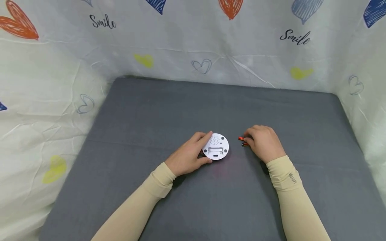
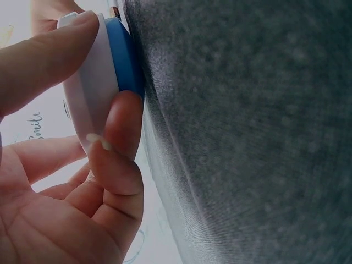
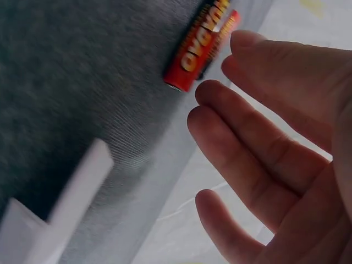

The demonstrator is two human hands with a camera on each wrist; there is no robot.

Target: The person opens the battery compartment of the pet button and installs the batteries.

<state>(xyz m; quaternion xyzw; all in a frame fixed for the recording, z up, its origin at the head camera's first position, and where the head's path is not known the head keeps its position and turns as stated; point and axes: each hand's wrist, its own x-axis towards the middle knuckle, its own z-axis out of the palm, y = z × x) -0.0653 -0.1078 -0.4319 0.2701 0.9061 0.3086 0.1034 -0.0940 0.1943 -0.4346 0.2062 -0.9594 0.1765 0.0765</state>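
A round white device (image 1: 215, 146) with a speaker grille and an open rectangular slot lies back-up on the grey table (image 1: 181, 107). My left hand (image 1: 196, 150) grips its left rim. In the left wrist view, thumb and forefinger of the left hand (image 2: 104, 69) pinch the device (image 2: 96, 82), whose underside is blue. Red batteries (image 1: 242, 141) lie just right of the device. My right hand (image 1: 251, 139) hovers over them with fingers nearly straight. The right wrist view shows a red battery (image 3: 201, 47) on the cloth just beyond the right hand's (image 3: 220, 82) fingertips, not pinched.
White cloth printed with hearts and "Smile" (image 1: 193, 43) walls the table at the back and both sides. A blurred white edge (image 3: 66, 209) sits at the lower left of the right wrist view. Grey surface extends all round the hands.
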